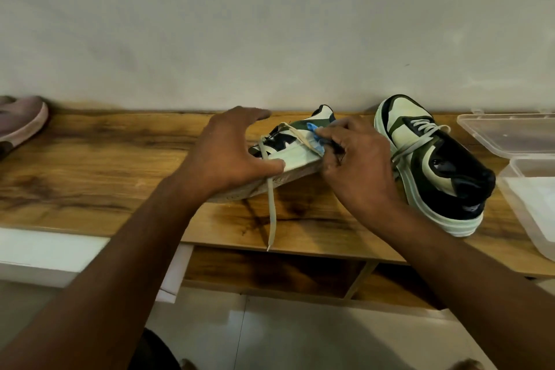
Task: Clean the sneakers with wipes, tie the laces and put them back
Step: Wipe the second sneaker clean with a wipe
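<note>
A pale green, olive and black sneaker (295, 149) lies tipped on its side on the wooden shelf (105, 159), sole toward me. My left hand (228, 156) grips its sole and side, thumb on the midsole. My right hand (357, 162) presses a crumpled blue and white wipe (315, 137) against the sneaker's side near the toe. One loose lace (271, 210) hangs over the shelf's front edge. The second sneaker (432, 168) stands upright to the right, laces untied.
A clear plastic box (528, 198) holding white wipes sits at the far right, its open lid (507, 135) lying behind it. A pink shoe (21, 123) rests at the far left. A wall rises right behind the shelf; tiled floor lies below.
</note>
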`<action>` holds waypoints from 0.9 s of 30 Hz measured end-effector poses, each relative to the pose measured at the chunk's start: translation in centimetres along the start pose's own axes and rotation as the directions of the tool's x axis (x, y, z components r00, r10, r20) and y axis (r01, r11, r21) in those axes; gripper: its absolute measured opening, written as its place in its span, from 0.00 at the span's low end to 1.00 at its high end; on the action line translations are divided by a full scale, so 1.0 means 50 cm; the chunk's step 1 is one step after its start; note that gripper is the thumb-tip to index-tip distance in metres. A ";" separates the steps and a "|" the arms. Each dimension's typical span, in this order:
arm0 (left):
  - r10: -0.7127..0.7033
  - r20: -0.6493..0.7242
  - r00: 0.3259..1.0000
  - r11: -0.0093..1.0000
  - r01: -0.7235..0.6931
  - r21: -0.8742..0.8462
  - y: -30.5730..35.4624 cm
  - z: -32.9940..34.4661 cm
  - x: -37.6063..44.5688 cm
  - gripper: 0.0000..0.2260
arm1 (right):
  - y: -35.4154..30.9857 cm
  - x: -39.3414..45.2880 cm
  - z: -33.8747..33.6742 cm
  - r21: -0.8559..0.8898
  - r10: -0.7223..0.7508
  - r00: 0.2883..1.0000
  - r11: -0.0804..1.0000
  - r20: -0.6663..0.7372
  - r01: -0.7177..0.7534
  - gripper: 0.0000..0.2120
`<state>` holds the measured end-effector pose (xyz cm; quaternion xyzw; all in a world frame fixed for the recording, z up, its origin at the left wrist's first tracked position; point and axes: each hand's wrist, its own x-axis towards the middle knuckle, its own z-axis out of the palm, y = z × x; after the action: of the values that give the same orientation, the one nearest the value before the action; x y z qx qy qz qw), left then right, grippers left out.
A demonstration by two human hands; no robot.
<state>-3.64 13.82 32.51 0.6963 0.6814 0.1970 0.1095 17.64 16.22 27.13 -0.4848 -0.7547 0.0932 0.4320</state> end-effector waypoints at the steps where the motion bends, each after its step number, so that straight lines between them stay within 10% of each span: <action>1: 0.086 -0.060 0.995 0.996 -0.084 0.039 0.008 0.005 -0.007 0.42 | 0.000 0.004 0.002 0.000 0.003 1.000 1.000 0.001 -0.003 0.18; 11: 0.252 -0.124 0.960 0.964 -0.238 0.118 0.018 0.029 -0.046 0.20 | -0.013 0.004 0.005 0.063 0.035 0.999 0.997 -0.039 -0.032 0.14; 18: 0.223 -0.101 0.969 0.965 -0.205 0.164 0.015 0.047 -0.049 0.19 | -0.045 -0.036 0.024 0.060 -0.138 0.988 0.989 0.063 0.135 0.13; 27: 0.208 -0.109 0.972 0.970 -0.190 0.153 0.021 0.072 -0.067 0.19 | -0.002 -0.012 0.003 -0.103 0.000 1.000 0.995 0.025 0.002 0.15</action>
<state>-1.12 10.89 29.28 0.7537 0.6257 0.2009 -0.0032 17.56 15.73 26.77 -0.5050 -0.7640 0.0597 0.3971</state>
